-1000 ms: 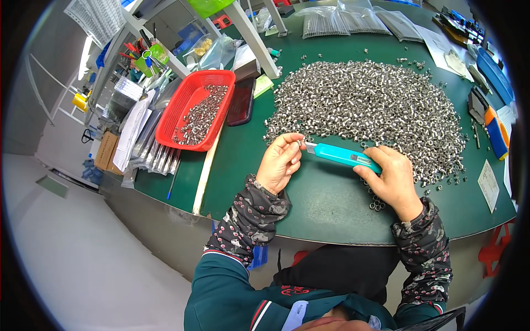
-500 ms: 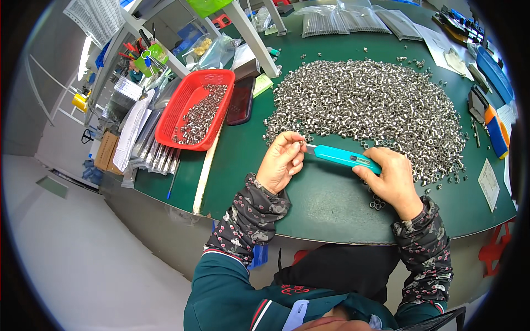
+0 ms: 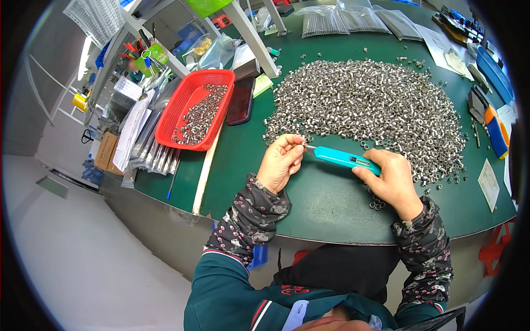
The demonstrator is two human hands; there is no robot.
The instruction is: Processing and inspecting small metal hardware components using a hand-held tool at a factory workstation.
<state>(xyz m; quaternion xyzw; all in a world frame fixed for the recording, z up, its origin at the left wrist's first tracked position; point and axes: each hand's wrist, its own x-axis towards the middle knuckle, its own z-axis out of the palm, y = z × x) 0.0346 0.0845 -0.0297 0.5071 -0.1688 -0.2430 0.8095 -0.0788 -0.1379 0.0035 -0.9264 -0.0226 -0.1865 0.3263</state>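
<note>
My right hand [image 3: 393, 179] is wrapped round the teal handle of a utility knife [image 3: 342, 157]. Its short blade points left and meets the fingertips of my left hand [image 3: 281, 163]. Those fingers pinch a small metal ring [image 3: 303, 144], mostly hidden by the thumb and forefinger, with the blade tip at it. Beyond both hands spreads a wide heap of small shiny metal rings [image 3: 364, 99]. A few loose rings [image 3: 377, 204] lie beside my right hand, near the table's front edge.
A red plastic basket [image 3: 165, 124] partly filled with rings stands left, next to a dark phone [image 3: 240, 102]. Bagged parts and papers [image 3: 135, 124] lie beyond it. Clear bags [image 3: 326, 21] line the back. An orange and blue tool [image 3: 498, 132] sits right on the green table [image 3: 326, 215].
The knife handle has rolled and tilted slightly in my right hand. My left fingertips have shifted a little at the blade; both hands stay in nearly the same place.
</note>
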